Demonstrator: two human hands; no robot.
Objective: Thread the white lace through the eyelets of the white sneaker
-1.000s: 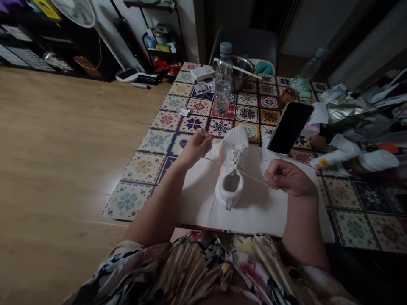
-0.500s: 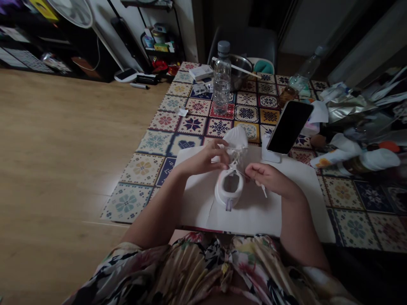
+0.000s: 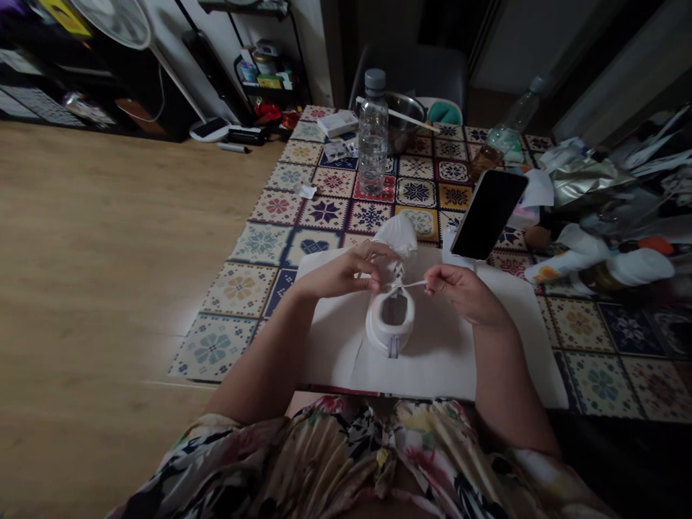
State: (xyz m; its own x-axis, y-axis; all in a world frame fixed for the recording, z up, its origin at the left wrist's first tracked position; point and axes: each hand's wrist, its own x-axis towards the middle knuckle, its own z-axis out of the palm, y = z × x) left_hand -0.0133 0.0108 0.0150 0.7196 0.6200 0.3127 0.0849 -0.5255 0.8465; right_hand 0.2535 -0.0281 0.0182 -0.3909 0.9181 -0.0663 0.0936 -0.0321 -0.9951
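Observation:
A small white sneaker [image 3: 391, 328] stands on a white sheet of paper [image 3: 432, 360], its heel toward me and its toe pointing away. My left hand [image 3: 346, 272] is closed on the lace at the left of the tongue, its fingers lying on the shoe. To the right of the shoe, my right hand [image 3: 459, 288] pinches the other end of the white lace [image 3: 409, 285], which runs short and taut from the top eyelets to its fingers.
The paper lies on a patterned tile mat [image 3: 324, 209] on a wood floor [image 3: 108, 238]. A phone [image 3: 488, 214] leans on a stand just beyond my right hand. A plastic water bottle [image 3: 373, 133], a metal bowl [image 3: 403, 122] and cluttered packaging [image 3: 600, 209] sit farther back and right.
Both hands were spread wide with the lace ends pulled out taut; they have since come in close to the shoe, the left onto its tongue, the right holding a short stretch of lace.

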